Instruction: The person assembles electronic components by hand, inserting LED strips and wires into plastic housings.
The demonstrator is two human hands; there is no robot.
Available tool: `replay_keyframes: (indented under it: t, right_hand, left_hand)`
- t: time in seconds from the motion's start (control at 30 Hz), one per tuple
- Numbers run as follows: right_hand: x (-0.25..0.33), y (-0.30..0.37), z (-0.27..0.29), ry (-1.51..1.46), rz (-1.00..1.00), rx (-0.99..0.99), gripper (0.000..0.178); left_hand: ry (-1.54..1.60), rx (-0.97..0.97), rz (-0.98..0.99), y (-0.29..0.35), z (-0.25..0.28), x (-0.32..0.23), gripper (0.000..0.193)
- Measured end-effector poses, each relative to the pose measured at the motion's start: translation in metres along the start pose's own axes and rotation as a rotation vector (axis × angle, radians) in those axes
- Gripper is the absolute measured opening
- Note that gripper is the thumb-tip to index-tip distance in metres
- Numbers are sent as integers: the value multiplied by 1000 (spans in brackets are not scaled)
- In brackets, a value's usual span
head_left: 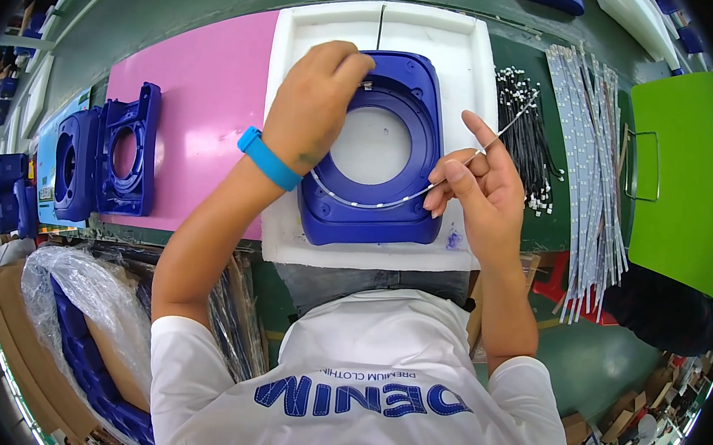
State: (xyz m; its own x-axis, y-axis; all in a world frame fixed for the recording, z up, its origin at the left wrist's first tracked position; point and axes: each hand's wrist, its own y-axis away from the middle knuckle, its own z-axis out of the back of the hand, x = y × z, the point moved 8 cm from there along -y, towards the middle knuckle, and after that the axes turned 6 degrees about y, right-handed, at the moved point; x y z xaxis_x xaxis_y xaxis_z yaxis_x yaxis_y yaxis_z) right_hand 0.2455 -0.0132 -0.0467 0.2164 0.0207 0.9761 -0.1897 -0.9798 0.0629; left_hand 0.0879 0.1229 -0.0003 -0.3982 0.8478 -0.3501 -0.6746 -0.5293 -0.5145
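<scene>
A blue plastic housing point(335, 229) with a large round opening lies in a white foam tray point(282, 246) in front of me. Along the inside of its near rim curves a thin white LED strip point(366, 206), its far length passing under my left wrist. My left hand point(321, 92) reaches over the housing's far left corner, fingers closed at the inner wall on the strip, a small metal-looking end beside the fingertips. At the near right corner my right hand point(487, 183) pinches the strip between thumb and fingers, index finger raised. The strip's free end sticks out up and right.
Right of the tray lie a bundle of black cables point(529, 144) with white connectors and a stack of LED strips point(587, 158). Beyond is a green panel point(684, 166). Blue housing parts point(128, 152) stand left on a pink board point(205, 116). Plastic-wrapped blue parts point(83, 343) sit lower left.
</scene>
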Motion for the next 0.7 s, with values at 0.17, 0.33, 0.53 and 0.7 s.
replay_keyframes:
  t: [0.17, 0.33, 0.53, 0.7]
  right_hand:
    - [-6, -4, 2, 32, -52, 11, 69]
    - [-5, -12, 1, 90, -65, -15, 70]
    - [-4, -31, -2, 230, -120, 66, 69]
    - [15, -39, -3, 772, 47, 140, 55]
  left_hand:
    - [219, -53, 190, 4, 1, 32, 33]
    - [312, 125, 358, 0, -19, 49, 54]
    - [336, 110, 312, 0, -13, 45, 52]
    - [281, -60, 124, 32, 27, 3, 36]
